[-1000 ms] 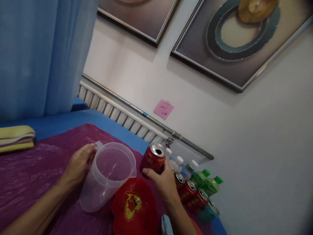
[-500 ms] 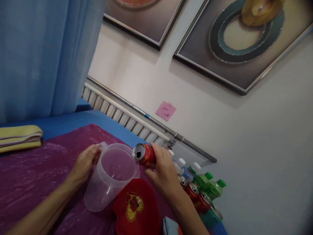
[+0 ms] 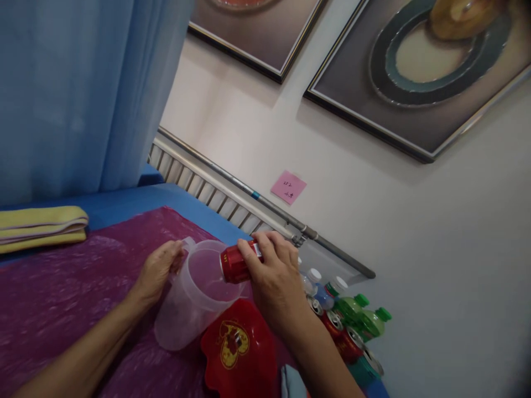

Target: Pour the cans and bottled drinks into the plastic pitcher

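My left hand is closed round the handle of a clear plastic measuring jug, which leans a little to the right. In my right hand is a red drink can, tipped over so its top end lies over the jug's mouth. Whether liquid runs from the can I cannot make out. Below the can sits a red scalloped dish with a gold heart pattern, close beside the jug.
Purple plastic sheeting covers the blue table. A folded yellow cloth lies at the left. Opened cans and green-capped bottles stand to the right, near a radiator. A blue curtain hangs at the left.
My right hand has turned the can from showing its open top to lying tipped over the jug's mouth. My left hand stays on the jug's handle. The whole view has shifted slightly.
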The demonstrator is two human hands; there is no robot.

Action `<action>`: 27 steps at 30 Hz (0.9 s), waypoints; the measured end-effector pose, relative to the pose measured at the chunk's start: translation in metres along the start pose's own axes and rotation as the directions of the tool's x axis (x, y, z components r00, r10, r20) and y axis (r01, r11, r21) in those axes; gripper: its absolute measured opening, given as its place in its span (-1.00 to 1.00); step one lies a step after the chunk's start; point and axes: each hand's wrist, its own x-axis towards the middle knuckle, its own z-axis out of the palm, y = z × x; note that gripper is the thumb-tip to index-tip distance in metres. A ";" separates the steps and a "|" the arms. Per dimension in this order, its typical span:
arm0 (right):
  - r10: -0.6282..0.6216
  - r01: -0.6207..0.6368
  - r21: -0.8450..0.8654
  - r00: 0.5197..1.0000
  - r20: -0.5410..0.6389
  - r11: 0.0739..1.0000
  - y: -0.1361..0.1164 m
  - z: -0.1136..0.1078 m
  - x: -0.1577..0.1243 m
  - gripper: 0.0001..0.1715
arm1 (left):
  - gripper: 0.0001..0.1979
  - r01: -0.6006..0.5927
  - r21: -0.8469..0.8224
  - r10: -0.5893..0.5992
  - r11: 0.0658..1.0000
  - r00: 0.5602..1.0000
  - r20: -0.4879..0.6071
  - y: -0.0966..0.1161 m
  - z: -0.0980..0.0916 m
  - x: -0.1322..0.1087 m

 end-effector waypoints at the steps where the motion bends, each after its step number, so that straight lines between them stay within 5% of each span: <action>1: -0.005 0.005 -0.005 1.000 -0.002 1.000 -0.001 0.000 0.000 -0.60 | -0.57 0.003 0.006 -0.003 1.000 1.000 0.007 -0.001 -0.001 0.000; 27: -0.016 0.015 -0.074 1.000 -0.017 0.997 -0.018 0.001 0.003 -0.66 | -0.57 0.031 -0.068 -0.030 0.997 0.999 0.010 -0.004 -0.003 0.004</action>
